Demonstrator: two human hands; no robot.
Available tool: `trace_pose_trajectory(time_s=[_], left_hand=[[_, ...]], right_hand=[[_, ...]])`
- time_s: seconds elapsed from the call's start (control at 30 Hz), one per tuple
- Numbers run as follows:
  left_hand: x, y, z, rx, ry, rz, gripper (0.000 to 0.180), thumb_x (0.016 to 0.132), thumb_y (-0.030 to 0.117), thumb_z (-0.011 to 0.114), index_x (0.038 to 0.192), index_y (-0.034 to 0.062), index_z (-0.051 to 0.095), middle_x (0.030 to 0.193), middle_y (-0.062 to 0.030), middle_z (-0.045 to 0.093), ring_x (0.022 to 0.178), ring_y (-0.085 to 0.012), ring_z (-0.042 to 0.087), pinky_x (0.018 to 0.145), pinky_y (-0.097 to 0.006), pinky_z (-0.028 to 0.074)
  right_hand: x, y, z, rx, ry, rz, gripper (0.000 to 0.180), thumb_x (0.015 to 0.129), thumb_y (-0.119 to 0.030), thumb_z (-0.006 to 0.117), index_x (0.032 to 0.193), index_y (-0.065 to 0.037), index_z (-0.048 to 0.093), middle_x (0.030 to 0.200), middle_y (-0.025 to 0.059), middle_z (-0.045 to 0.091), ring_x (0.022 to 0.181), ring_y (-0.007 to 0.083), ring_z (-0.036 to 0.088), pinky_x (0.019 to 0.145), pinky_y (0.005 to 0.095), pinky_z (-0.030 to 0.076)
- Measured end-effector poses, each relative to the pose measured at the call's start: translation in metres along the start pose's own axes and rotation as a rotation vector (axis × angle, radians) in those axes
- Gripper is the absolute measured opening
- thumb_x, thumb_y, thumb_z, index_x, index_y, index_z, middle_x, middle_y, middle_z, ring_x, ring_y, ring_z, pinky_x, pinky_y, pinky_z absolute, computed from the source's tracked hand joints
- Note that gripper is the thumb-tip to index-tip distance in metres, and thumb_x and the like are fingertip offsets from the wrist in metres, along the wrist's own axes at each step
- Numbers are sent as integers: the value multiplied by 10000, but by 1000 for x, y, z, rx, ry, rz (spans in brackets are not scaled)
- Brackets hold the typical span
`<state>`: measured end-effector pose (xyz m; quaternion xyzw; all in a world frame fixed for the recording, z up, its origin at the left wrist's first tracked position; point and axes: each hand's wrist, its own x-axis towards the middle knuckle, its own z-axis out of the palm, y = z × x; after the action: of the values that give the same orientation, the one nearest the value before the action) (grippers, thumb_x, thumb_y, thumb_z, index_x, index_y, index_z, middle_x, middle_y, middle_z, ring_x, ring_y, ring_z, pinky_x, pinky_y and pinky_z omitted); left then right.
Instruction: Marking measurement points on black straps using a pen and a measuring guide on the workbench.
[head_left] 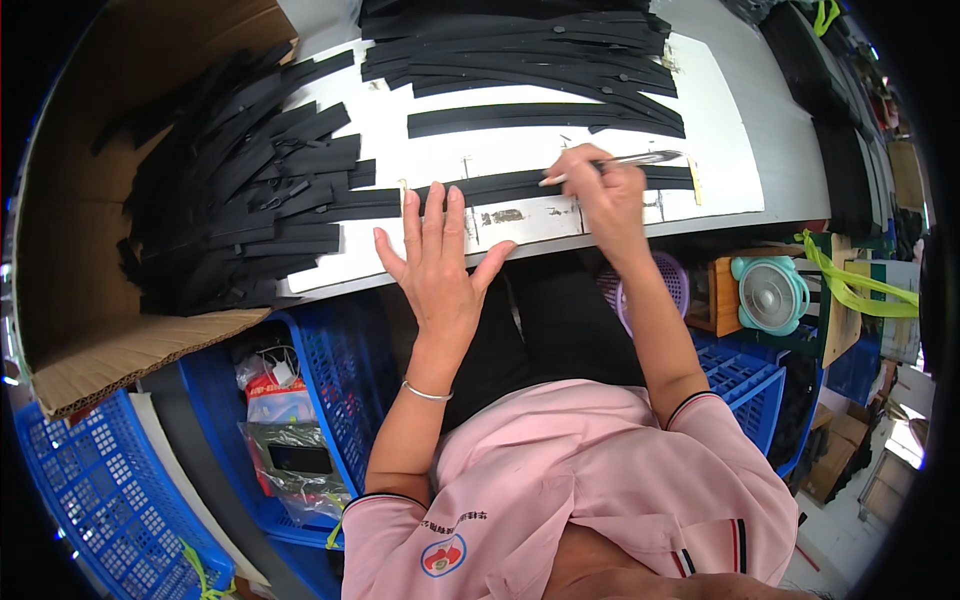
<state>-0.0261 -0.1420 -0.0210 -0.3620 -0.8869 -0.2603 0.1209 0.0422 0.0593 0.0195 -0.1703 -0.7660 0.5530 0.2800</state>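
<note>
- Lying along the near part of a white board (pixel 735 160), a long black strip (pixel 510 187) runs sideways under both hands; its left end meets a loose heap of black strips (pixel 250 195).
- The left hand (pixel 440 275) grips nothing: its fingers are spread, their tips resting at the strip's near edge, with the thumb stretched out to the right.
- The right hand (pixel 606 198) is closed around a white-tipped stick (pixel 549 181), the tip at the strip; a shiny metal tool (pixel 652 158) juts rightward from the same hand.
- The board carries short dark lines, brown smudges (pixel 502 217) and a yellowish patch of tape (pixel 697 183) just beside the strip's right end; it rests on a grey table (pixel 785 110).
- Beyond the strip lie another black strip (pixel 500 120) and a thick stack of black strips (pixel 500 55).
- At the left, the heap spreads from a cardboard box (pixel 60 300) onto the board.
- Below the table on the left stand a blue crate (pixel 335 385) beside plastic-bagged items (pixel 290 450) and another blue crate (pixel 110 490).
- On the right are a purple basket (pixel 674 285), a turquoise fan (pixel 772 296) near a wooden box (pixel 712 297), a yellow-green ribbon (pixel 865 290) and a blue basket (pixel 740 385).
</note>
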Motion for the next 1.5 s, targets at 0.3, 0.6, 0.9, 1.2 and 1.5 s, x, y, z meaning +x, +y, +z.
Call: trace_pose_trajectory(time_s=[0.3,0.6,0.9,1.2,1.5], left_hand=[[0,0,-3,23,-29,14,803,840,548,785,1429,39,589,1488,-111,556,1480,-321,396,1193,-657,112],[6,11,-8,1,-61,5,771,868,481,793,1451,30,567,1542,-129,512,1508,-342,350,1209,-658,74],[46,70,32,-393,57,121,224,884,88,760,1099,32,734,1095,-64,673,1049,-254,595,997,-430,398],[51,74,40,-363,117,95,131,827,45,789,946,53,735,1013,-31,670,992,-242,600,935,-402,403],[52,76,40,-357,122,97,124,824,54,794,934,59,738,1004,-30,678,987,-240,607,932,-394,406]], right_hand=[[3,23,-29,-212,129,11,324,991,-129,665,756,94,669,823,88,756,599,78,596,529,252,427],[4,26,-26,-294,93,-37,285,1010,-169,645,853,53,730,829,50,746,570,73,574,527,246,431],[3,39,-25,-433,111,-246,274,1005,-167,653,854,46,735,865,53,761,612,90,635,554,248,472],[-2,30,-34,-165,39,-87,295,1001,-134,647,798,71,710,722,59,712,586,71,575,528,254,435],[-2,36,-35,-238,27,-106,266,952,-107,677,745,60,672,714,77,717,501,123,565,480,282,421]])
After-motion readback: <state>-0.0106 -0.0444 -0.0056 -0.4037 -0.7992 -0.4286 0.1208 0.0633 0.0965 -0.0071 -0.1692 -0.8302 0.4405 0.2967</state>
